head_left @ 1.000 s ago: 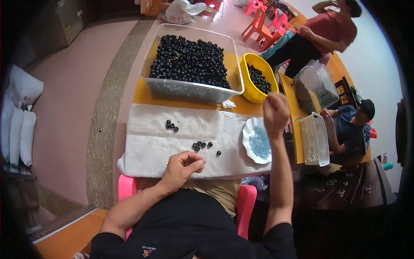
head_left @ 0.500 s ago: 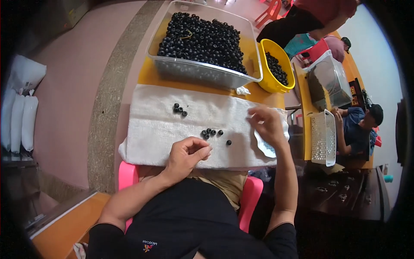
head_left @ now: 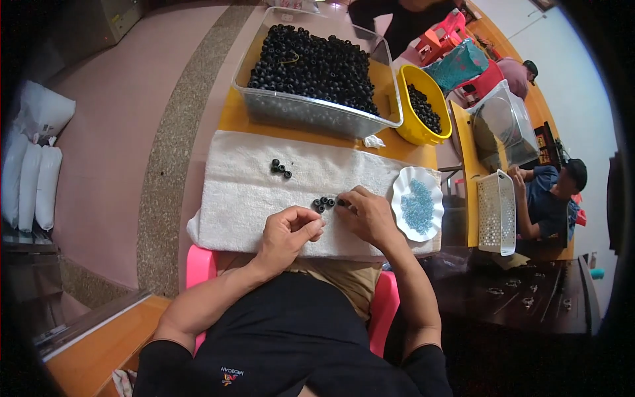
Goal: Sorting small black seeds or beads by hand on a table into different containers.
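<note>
Several round black beads (head_left: 324, 203) with holes lie in a small cluster on a white towel (head_left: 245, 212). A second little group of black beads (head_left: 281, 169) sits farther left. My left hand (head_left: 288, 238) is pinched near the towel's front edge; whatever its fingertips hold is too small to make out. Just right of the cluster, my right hand (head_left: 370, 217) has its fingers closed at a black bead (head_left: 341, 201), mostly covered by the fingertips. To the right of it, a white scalloped dish (head_left: 399, 192) holds tiny pale blue beads (head_left: 418, 205).
Behind the towel stand a clear plastic bin (head_left: 317, 119) full of black beads and a yellow basket (head_left: 410, 129) with more. A crumpled white tissue (head_left: 374, 141) lies before them. Off right are a white perforated basket (head_left: 496, 218) and a seated person (head_left: 549, 198).
My right hand has moved from over the dish leftward to the black beads, uncovering the dish. My left hand keeps its pinch. A person at the back has shifted left behind the bin.
</note>
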### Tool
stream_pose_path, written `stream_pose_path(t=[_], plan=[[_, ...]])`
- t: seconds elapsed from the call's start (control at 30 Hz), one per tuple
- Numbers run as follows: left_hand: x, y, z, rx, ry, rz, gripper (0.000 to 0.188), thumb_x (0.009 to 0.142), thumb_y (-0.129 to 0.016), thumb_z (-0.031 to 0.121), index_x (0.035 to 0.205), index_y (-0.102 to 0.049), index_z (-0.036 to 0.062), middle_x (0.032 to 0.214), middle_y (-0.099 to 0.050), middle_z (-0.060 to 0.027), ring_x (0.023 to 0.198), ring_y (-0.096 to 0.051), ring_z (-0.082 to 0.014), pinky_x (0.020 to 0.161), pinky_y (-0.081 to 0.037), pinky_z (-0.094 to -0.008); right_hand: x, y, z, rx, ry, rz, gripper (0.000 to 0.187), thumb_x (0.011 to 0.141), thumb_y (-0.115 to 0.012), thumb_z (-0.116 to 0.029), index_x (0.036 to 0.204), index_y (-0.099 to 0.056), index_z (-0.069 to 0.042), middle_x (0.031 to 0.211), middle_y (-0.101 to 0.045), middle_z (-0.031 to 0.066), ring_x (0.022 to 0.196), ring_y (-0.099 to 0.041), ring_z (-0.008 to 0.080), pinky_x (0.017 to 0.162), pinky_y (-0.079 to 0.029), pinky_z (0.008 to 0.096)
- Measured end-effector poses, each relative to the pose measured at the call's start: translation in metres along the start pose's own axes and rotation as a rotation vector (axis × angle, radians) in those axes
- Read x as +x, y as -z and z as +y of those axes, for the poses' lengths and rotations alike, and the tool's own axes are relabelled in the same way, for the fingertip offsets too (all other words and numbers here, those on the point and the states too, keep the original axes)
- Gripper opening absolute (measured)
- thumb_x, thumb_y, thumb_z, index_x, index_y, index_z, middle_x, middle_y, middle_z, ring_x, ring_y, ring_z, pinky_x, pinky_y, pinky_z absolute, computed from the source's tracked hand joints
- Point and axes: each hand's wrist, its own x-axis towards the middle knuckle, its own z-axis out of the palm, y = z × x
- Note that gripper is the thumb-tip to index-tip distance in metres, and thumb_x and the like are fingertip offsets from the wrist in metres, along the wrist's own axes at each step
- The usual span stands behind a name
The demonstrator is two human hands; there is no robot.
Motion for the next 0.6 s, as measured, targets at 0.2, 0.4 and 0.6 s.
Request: stream_pose_path(t=[0.2,0.4,0.6], plan=[[0.001,0.002,-0.002,0.054,0.013,-0.007,0.014,0.094,-0.066,0.009,0.103,-0.064,-0.0013,0.094,-0.068,-0.0063,0.083,-0.064,-0.0107,0.077,-0.055,-0.0266,-0.008,0.003,-0.014,0.172,0.052,0.171,0.026,0.079,-0.071,-0.001,0.105,-0.066,-0.003,0.092,-0.065,0.0123,0.071,-0.066,0.0253,0.064,-0.053,0.0315],[0.0,-0.004,0.001,0.012,-0.018,-0.023,0.017,0.094,-0.065,0.009,0.107,-0.061,-0.0009,0.095,-0.066,-0.0057,0.083,-0.064,-0.0106,0.077,-0.055,-0.0257,-0.021,-0.009,-0.038,0.427,0.205,0.22,0.033,0.079,-0.069,0.006,0.11,-0.064,-0.002,0.094,-0.063,0.0143,0.076,-0.064,0.0258,0.065,-0.051,0.0305],[-0.002,-0.003,0.007,0.052,0.015,-0.079,0.017,0.091,-0.068,0.006,0.104,-0.059,0.0004,0.095,-0.065,-0.0052,0.087,-0.063,-0.01,0.077,-0.054,-0.0251,-0.032,-0.01,-0.053,0.383,0.219,0.228,0.037,0.075,-0.074,0.003,0.11,-0.064,-0.003,0.094,-0.063,0.014,0.075,-0.065,0.0256,0.064,-0.053,0.0329]])
